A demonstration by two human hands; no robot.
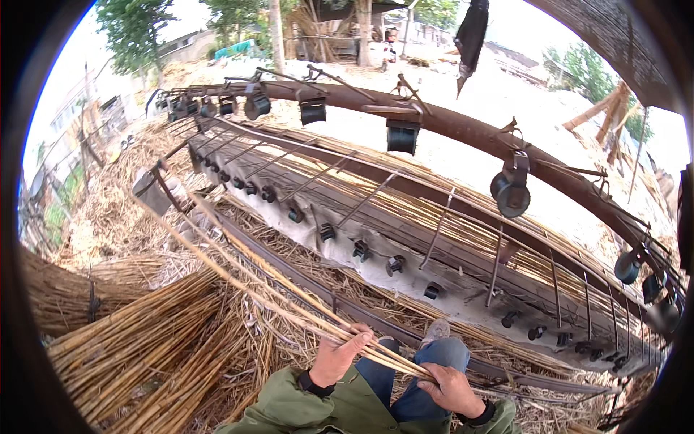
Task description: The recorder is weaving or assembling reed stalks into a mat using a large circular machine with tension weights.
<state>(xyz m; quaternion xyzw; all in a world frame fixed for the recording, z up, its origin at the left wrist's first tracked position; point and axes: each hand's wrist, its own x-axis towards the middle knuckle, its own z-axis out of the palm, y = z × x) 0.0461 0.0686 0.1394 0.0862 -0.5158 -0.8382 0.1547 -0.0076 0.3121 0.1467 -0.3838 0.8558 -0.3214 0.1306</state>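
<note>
Several long, pale reeds lie across my lap and run up to the far left, their far ends near a grey metal plate. My left hand is closed round them, fingers and thumb wrapped over the stalks. At their near, right end, my right hand grips the tips between thumb and fingers. Just beyond my knees stretches a long weaving frame with a grey lower beam. Small dark wire spools sit along that beam, and metal rods slant across the frame.
Larger wire spools hang from a curved brown pipe above the frame. A big stack of cut reeds lies at my left. Loose straw covers the ground. A person is far off, near a tree trunk.
</note>
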